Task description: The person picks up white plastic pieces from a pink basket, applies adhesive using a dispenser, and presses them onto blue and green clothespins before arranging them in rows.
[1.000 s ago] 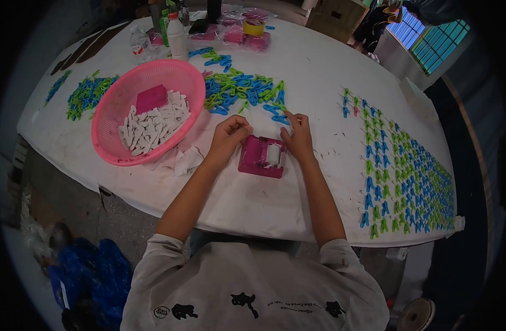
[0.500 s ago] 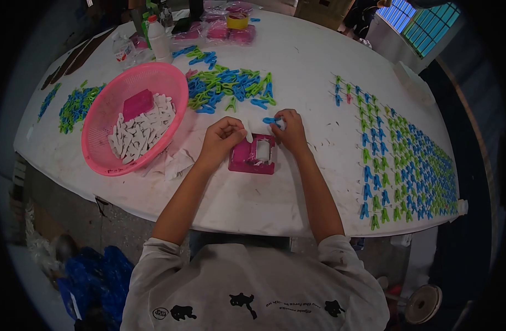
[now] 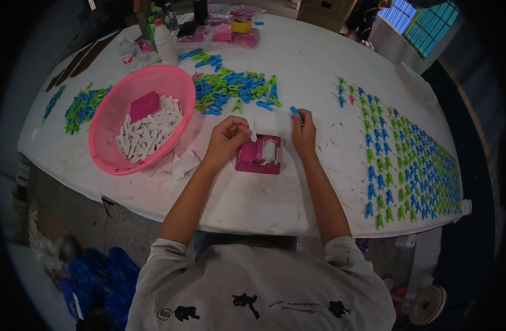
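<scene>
My left hand [image 3: 229,139] pinches a slim white piece [image 3: 253,130] between thumb and fingers, just above the left back edge of a magenta box [image 3: 246,161]. A white roller [image 3: 269,150] sits in the right part of that box, with white smears around it. To the right of the box, my right hand [image 3: 304,135] is closed on a blue clothespin [image 3: 295,111], which sticks out to the left from the fingertips. Behind both hands lies a pile of green and blue clothespins [image 3: 236,88].
A pink basket [image 3: 104,157] at left holds many white pieces [image 3: 148,132] and a magenta block [image 3: 145,106]. Clothespins in rows [image 3: 413,165] cover the table's right side. A white bottle [image 3: 165,44] and yellow tape roll [image 3: 241,23] stand at the back.
My right hand has moved right, away from the box and the left hand, with the blue clothespin in it. The left hand keeps its pinch on the white piece. The view has shifted slightly.
</scene>
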Tool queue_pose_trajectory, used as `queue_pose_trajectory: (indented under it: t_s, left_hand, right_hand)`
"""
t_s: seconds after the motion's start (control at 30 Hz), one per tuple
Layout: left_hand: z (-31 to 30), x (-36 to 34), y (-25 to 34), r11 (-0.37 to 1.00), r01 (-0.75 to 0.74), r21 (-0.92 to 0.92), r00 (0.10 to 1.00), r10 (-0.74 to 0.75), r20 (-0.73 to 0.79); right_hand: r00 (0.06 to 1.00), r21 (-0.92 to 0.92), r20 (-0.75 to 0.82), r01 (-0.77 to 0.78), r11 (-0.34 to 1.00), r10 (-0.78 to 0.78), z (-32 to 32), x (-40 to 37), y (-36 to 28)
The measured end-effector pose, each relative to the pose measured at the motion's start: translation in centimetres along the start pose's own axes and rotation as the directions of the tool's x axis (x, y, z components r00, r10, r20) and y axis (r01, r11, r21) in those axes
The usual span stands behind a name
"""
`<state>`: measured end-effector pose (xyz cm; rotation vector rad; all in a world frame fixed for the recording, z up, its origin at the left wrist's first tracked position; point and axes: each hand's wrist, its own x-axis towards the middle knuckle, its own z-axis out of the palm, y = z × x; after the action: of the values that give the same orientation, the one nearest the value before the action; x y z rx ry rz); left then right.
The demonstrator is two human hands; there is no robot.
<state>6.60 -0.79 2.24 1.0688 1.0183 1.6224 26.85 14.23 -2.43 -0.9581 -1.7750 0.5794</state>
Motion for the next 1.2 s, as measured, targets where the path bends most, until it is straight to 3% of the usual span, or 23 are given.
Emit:
queue_pose_trajectory:
  t_s: [0.03, 0.07, 0.17, 0.3, 0.4, 0.47, 0.5, 0.57, 0.7, 1.07, 1.2]
  left_hand:
    - [-0.2, 0.0, 0.0, 1.0, 0.004, -0.003, 1.0, -0.004, 0.002]
    - [-0.4, 0.1, -0.1, 1.0, 0.003, 0.004, 1.0, -0.003, -0.007]
    - [-1.0, 0.2, -0.5, 1.0, 0.017, -0.012, 1.0, -0.017, 0.002]
    - [-0.5, 0.2, -0.5, 0.999, 0.041, -0.012, 0.999, -0.041, 0.002]
    - [-0.2, 0.0, -1.0, 0.998, 0.055, 0.0, 0.998, -0.055, -0.004]
    - [-0.2, 0.3, -1.0, 0.999, 0.052, 0.005, 0.999, -0.052, -0.002]
    - [-0.2, 0.1, -0.8, 0.999, 0.044, 0.02, 0.999, -0.044, 0.012]
    - [0.1, -0.1, -0.6, 0.999, 0.031, 0.031, 0.999, -0.032, 0.02]
    - [0.2, -0.5, 0.0, 0.998, -0.002, 0.062, 0.995, -0.003, 0.095]
    - [0.3, -0.6, -0.7, 0.99, 0.005, 0.14, 0.991, -0.023, 0.132]
    - [0.3, -0.6, -1.0, 0.979, -0.084, 0.184, 0.983, 0.052, 0.173]
  right_hand:
    - [0.989, 0.123, -0.018, -0.145, 0.982, 0.148, -0.1, -0.1, -0.1]
    - [0.989, 0.131, -0.011, -0.145, 0.981, 0.148, -0.3, -0.2, 0.0]
    - [0.923, 0.424, 0.025, -0.357, 0.832, 0.384, -1.2, -1.5, 0.2]
    - [0.912, 0.411, 0.109, -0.404, 0.817, 0.396, -3.1, -4.6, -2.9]
    - [0.866, 0.534, 0.146, -0.476, 0.699, 0.478, -3.6, -5.9, -4.9]
    - [0.921, 0.471, 0.168, -0.388, 0.793, 0.351, -3.8, -6.2, -5.6]
    - [0.919, 0.465, 0.167, -0.393, 0.794, 0.357, -3.9, -6.2, -6.0]
    - [0.959, 0.458, 0.232, -0.256, 0.851, 0.163, -4.2, -5.7, -6.9]
    - [0.926, 0.434, 0.313, -0.336, 0.836, 0.21, -4.6, -6.1, -7.4]
    - [0.897, 0.389, 0.428, -0.293, 0.873, 0.11, -4.7, -6.5, -7.8]
    - [0.9, 0.379, 0.427, -0.266, 0.886, 0.088, -4.6, -6.6, -7.8]
